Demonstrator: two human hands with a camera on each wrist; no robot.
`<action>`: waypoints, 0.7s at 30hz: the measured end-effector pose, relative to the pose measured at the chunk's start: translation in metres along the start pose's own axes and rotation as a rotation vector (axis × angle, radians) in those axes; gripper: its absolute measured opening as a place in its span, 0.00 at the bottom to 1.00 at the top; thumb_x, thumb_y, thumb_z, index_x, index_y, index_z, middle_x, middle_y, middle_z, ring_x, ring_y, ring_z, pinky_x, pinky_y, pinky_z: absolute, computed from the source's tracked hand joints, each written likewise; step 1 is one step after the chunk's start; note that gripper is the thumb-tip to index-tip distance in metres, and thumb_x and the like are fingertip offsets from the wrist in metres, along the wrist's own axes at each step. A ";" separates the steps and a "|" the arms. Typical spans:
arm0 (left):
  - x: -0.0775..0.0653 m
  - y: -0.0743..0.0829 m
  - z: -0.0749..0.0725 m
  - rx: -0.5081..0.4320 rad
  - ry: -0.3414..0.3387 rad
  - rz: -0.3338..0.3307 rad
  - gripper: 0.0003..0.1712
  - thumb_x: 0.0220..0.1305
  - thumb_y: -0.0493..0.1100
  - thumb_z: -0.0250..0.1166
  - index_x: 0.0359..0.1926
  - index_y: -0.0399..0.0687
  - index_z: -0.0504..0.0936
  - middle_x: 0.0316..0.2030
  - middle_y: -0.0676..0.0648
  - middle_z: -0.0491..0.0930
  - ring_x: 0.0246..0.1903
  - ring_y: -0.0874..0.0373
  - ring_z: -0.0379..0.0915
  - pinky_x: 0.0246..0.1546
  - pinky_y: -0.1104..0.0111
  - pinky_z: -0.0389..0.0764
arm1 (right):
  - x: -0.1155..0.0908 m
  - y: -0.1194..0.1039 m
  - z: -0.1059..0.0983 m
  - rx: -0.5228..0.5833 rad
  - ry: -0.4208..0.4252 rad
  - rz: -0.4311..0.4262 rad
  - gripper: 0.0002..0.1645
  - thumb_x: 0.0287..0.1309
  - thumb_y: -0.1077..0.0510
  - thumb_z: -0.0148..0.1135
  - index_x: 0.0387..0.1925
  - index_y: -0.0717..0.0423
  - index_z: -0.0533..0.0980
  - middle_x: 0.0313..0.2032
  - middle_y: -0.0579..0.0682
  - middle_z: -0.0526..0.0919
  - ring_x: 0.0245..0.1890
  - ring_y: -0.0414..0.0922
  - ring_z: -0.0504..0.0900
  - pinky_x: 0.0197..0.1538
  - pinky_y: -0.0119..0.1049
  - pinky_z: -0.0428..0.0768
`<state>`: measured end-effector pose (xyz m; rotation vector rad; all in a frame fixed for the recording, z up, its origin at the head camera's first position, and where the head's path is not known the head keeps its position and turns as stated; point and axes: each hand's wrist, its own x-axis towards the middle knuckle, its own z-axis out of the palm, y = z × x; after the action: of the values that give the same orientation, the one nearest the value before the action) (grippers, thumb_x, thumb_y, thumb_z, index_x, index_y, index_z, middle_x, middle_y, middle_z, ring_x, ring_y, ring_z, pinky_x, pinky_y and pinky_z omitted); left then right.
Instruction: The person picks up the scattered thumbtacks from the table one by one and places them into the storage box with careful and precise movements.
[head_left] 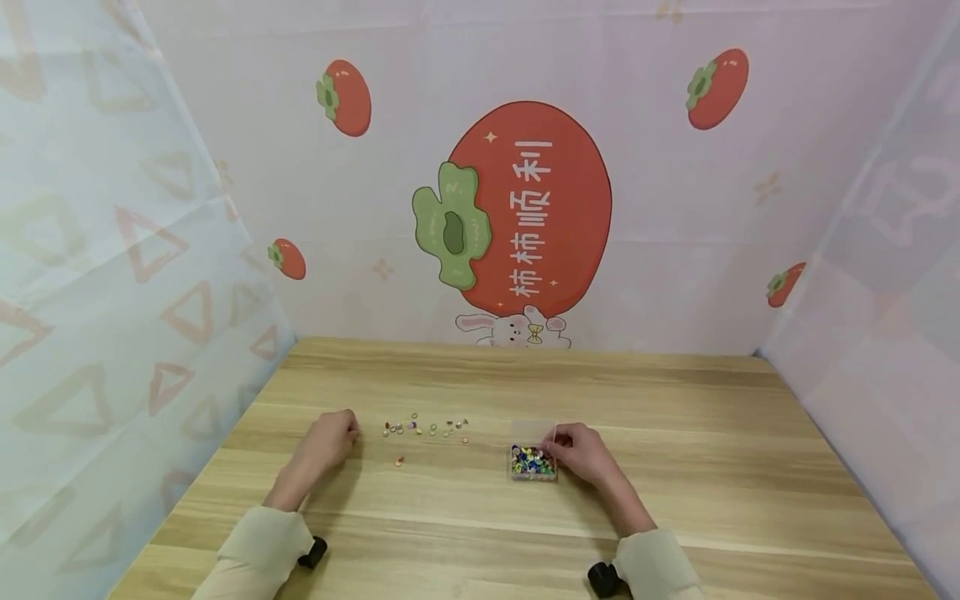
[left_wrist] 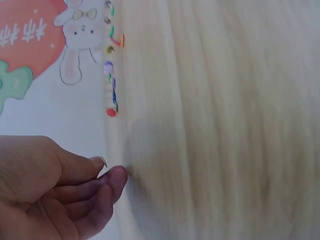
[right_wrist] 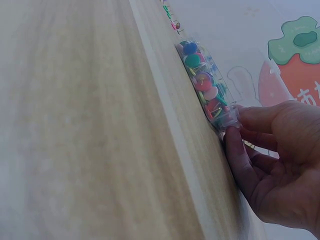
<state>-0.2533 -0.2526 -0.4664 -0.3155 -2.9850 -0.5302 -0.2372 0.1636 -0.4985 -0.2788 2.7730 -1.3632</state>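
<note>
loose tacks point(head_left: 419, 431) lay on the worktop point(head_left: 450, 533), left of a tack-filled box point(head_left: 517, 477); the left hand point(head_left: 330, 439) was between them and the left edge, the right hand point(head_left: 587, 452) at the box's right side.

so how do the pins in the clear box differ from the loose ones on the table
The boxed pins are heaped together inside the clear box, while the loose pins lie scattered on the table. The boxed pins sit right beside the right hand; the loose pins lie mostly nearer the left hand. The boxed pins outnumber the loose pins. Both are small and mixed in colour.
</note>
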 end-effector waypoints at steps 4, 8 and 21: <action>0.002 0.010 0.002 -0.027 0.046 0.038 0.04 0.56 0.28 0.60 0.27 0.38 0.77 0.22 0.45 0.78 0.22 0.56 0.69 0.24 0.62 0.76 | 0.001 0.001 -0.001 -0.014 0.000 0.002 0.06 0.57 0.58 0.64 0.26 0.51 0.81 0.21 0.45 0.78 0.24 0.41 0.72 0.31 0.37 0.73; 0.003 0.022 0.004 -0.053 0.049 0.062 0.04 0.56 0.29 0.61 0.28 0.39 0.77 0.20 0.48 0.77 0.21 0.59 0.68 0.22 0.65 0.75 | 0.002 0.002 -0.001 -0.021 0.005 -0.014 0.06 0.57 0.59 0.64 0.25 0.52 0.81 0.21 0.45 0.79 0.23 0.41 0.73 0.31 0.37 0.73; 0.005 0.062 0.007 -0.081 0.094 0.167 0.05 0.53 0.29 0.66 0.27 0.40 0.79 0.22 0.48 0.80 0.23 0.61 0.73 0.24 0.67 0.79 | 0.002 0.001 0.001 -0.020 -0.006 -0.021 0.06 0.57 0.59 0.64 0.26 0.53 0.81 0.20 0.46 0.79 0.22 0.40 0.73 0.30 0.37 0.73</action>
<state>-0.2448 -0.1926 -0.4518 -0.5254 -2.8189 -0.6297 -0.2392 0.1634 -0.5001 -0.3124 2.7876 -1.3381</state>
